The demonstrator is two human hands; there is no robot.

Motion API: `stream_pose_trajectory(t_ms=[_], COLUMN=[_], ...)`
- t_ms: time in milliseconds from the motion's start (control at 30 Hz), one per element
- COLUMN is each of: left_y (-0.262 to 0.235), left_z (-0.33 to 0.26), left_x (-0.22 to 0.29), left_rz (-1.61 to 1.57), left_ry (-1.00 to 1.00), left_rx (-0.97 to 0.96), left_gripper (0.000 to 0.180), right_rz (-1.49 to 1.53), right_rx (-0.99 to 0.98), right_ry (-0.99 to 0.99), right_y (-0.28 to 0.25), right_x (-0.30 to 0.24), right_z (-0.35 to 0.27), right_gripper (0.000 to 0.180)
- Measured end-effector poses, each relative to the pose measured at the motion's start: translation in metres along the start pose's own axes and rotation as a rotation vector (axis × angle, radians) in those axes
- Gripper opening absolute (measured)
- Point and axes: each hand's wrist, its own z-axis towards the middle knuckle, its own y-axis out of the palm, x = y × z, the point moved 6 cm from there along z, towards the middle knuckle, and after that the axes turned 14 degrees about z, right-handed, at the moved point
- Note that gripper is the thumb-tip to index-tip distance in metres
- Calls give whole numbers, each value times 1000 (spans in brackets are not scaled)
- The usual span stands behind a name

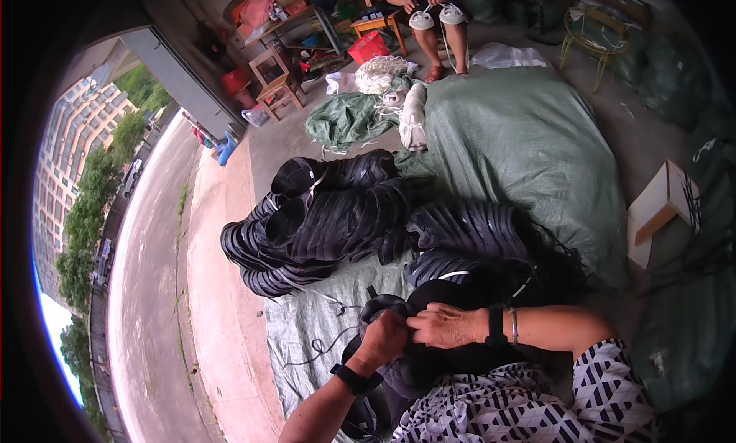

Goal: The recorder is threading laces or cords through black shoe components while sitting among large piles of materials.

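In my lap lies a dark, soft piece that looks like a black shoe upper [404, 375], and both hands meet over it. The fist of my left hand [386, 337] is closed on its edge. My right hand [445, 326] has its fingers curled, with the tips pressed in close to the left hand at the same spot; what exactly they pinch is hidden. A thin dark lace [320, 349] trails onto the green sheet to the left. Just beyond my hands sit nested bundles of black shoe uppers [349, 217], some tied with pale cord.
A green tarp [506, 129] covers a large heap ahead. White bundles [412, 117] and a green sack [345, 121] lie left of it. Further back are a wooden chair [276, 83], a red bucket [368, 47] and a seated person holding white shoe uppers [451, 14]. An open box [661, 205] stands right.
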Motion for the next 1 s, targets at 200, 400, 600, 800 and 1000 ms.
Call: stream_pose_trajectory(t_ms=[200, 400, 600, 800, 1000], left_y=[17, 4, 11, 14, 18], left_z=[1, 11, 7, 4, 2], left_x=[5, 19, 14, 14, 13], left_rz=[-207, -16, -112, -107, -137], left_ry=[-217, -93, -89, -68, -100], left_rx=[-438, -669, -759, -622, -582], left_gripper=[24, 23, 26, 30, 36], right_rz=[-50, -178, -216, -206, -112], right_rx=[34, 118, 149, 130, 70], right_ry=[-92, -159, -229, -221, -168], right_y=[0, 4, 3, 4, -1], right_x=[3, -2, -9, -4, -5], right_z=[-6, -8, -9, -10, -5], right_gripper=[6, 9, 9, 9, 9])
